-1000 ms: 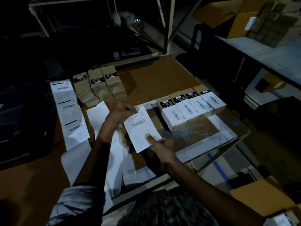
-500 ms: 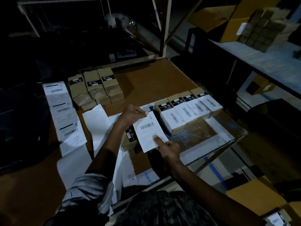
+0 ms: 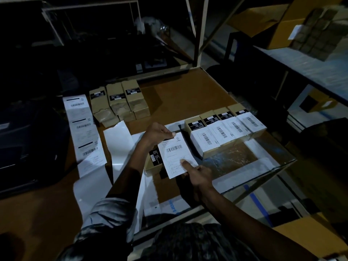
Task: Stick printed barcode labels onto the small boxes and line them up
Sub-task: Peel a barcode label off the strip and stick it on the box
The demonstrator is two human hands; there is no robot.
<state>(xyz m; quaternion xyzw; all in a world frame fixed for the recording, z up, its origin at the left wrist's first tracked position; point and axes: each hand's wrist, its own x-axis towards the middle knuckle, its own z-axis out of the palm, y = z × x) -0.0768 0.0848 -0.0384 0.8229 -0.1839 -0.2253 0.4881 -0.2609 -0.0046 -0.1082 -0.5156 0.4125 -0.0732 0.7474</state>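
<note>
While the right hand (image 3: 199, 174) pinches the near corner of a barcode label (image 3: 177, 154), thumb lying on its printed face, the left hand (image 3: 157, 133) pinches the label's far corner between thumb and fingers, so the sheet is stretched flat between both hands. The label lies over a small box (image 3: 155, 160) on the desk (image 3: 188, 97); only the box's left part, with a black printed panel, shows from under it, and whether the label already touches the box cannot be told. Left of the hands, blank backing sheets (image 3: 118, 142) lie loosely overlapped on the desk. Just beyond and to the right, four labelled boxes (image 3: 224, 130) stand side by side in a touching row, each with a white barcode label on top, resting on a clear glass sheet (image 3: 235, 159). Farther left, a strip of printed labels (image 3: 82, 127) runs along the desk. Beyond it, a group of unlabelled boxes (image 3: 120, 102) sits packed together.
</note>
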